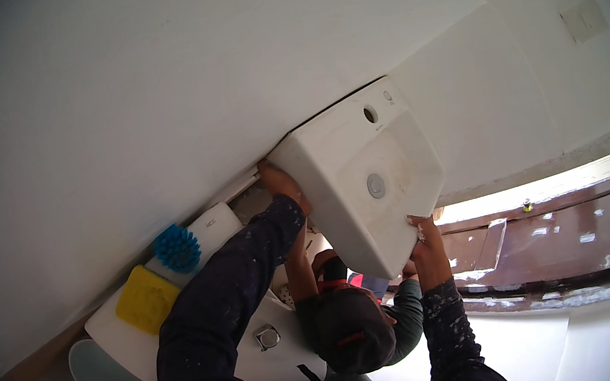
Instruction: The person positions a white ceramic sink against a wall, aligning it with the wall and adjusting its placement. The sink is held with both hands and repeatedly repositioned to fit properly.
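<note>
A white rectangular washbasin stands tilted in the view with its back edge against the white wall. It has a round tap hole and a drain fitting in its bowl. My left hand supports the basin's left side near the wall, its fingers partly hidden behind the edge. At the front right corner my right hand grips the rim, with white smears on the fingers. Beneath the basin crouches another person in a dark cap, arms raised under it; what that person's hands do is mostly hidden.
Left of my arm is a white toilet tank with a blue bristle brush and a yellow sponge. A pale bucket stands lower left. A tape measure lies on a white surface. A brown door with white patches is at right.
</note>
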